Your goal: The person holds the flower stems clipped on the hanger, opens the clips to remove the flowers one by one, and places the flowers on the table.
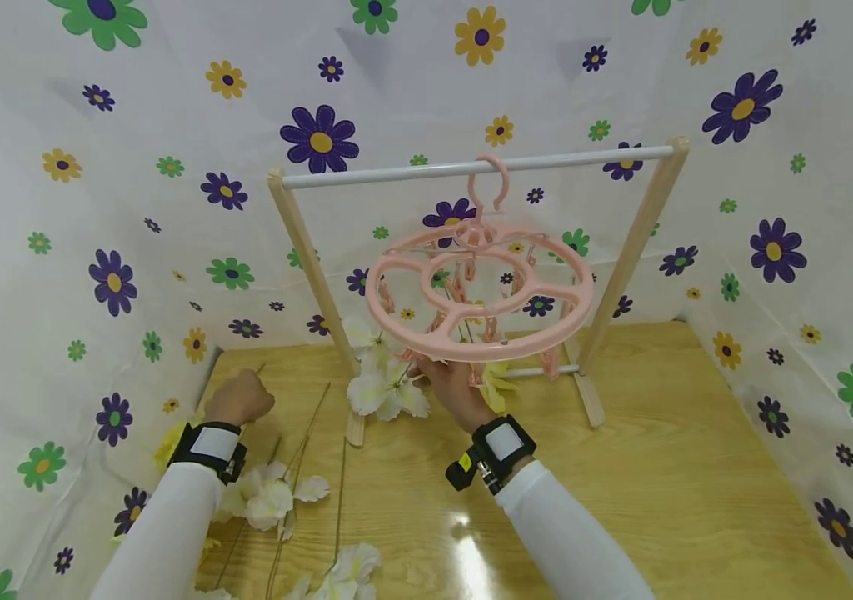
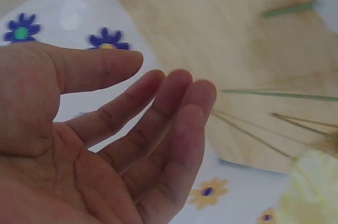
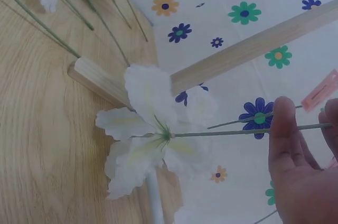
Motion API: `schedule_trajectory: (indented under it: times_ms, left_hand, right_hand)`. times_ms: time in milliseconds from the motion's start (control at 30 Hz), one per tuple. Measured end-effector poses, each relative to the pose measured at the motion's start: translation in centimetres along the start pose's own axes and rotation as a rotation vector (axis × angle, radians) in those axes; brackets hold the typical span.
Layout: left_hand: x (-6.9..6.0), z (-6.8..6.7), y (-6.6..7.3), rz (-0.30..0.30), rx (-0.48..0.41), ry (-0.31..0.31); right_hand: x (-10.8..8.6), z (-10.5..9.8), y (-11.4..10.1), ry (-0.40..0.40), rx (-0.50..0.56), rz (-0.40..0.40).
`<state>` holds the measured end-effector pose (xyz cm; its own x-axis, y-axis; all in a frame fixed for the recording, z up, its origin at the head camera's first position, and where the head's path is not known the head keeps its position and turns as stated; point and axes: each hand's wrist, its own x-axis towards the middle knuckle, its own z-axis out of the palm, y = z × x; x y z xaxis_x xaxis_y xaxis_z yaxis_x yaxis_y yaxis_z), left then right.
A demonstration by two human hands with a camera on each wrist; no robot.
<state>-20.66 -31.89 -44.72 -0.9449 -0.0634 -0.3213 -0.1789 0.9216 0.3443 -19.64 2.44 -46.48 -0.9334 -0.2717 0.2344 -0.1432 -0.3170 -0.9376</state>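
A pink round clip hanger (image 1: 576, 293) hangs by its hook from the rack's bar. Below its rim, my right hand (image 1: 456, 392) grips the thin green stem (image 3: 227, 133) of a white artificial flower (image 3: 153, 137), whose bloom points downward. Close to the fingers hangs a pink clip (image 3: 321, 91); whether it holds this stem I cannot tell. Another white bloom (image 1: 366, 333) is behind, partly hidden. My left hand (image 1: 241, 398) is over the table's left side, its fingers (image 2: 174, 97) loosely bent with nothing between them.
The wooden rack (image 1: 631, 250) has a white top bar (image 1: 396, 173) and feet on the wooden table (image 1: 681, 467). White flowers (image 1: 269, 500) with long stems lie at left, near a yellow flower (image 1: 170, 442). Another yellow bloom (image 1: 497, 385) hangs under the hanger. Flower-printed cloth (image 1: 411, 92) surrounds the table.
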Motion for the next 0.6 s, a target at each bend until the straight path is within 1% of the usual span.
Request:
schedule_trajectory:
  times_ms: [67, 100, 167, 200, 233, 300, 400, 500, 600]
  left_hand:
    - [-0.6, -0.5, 0.9, 0.044, 0.015, 0.038]
    - [-1.0, -0.7, 1.7, 0.066, 0.025, 0.059]
    - [-2.1, -1.2, 3.6, 0.114, 0.019, 0.108]
    - [-2.8, -1.3, 4.7, 0.132, 0.016, 0.131]
    - [-3.6, -1.5, 5.8, 0.157, 0.011, 0.155]
    - [-4.9, -1.5, 7.8, 0.234, -0.025, 0.199]
    - [-6.4, -1.2, 10.5, 0.369, -0.115, 0.211]
    - [-7.2, -0.3, 12.6, 0.487, -0.210, 0.200]
    - [-7.3, 1.2, 14.2, 0.572, -0.302, 0.206]
  right_hand:
    - [0.1, 0.0, 0.2, -0.007, -0.010, -0.113]
    - [0.1, 0.0, 0.3, 0.007, -0.019, -0.150]
    - [0.0, 0.0, 0.0, 0.055, -0.040, -0.183]
    - [-0.1, -0.1, -0.2, 0.079, -0.055, -0.188]
    - [-0.3, -0.2, -0.4, 0.088, -0.060, -0.181]
    - [-1.0, -0.4, -1.0, 0.129, -0.092, -0.116]
    - [-2.0, -0.9, -1.5, 0.123, -0.136, -0.063]
    - [-3.2, -1.4, -2.1, 0.104, -0.191, 0.014]
    - [-4.4, -1.8, -2.5, 0.092, -0.250, 0.099]
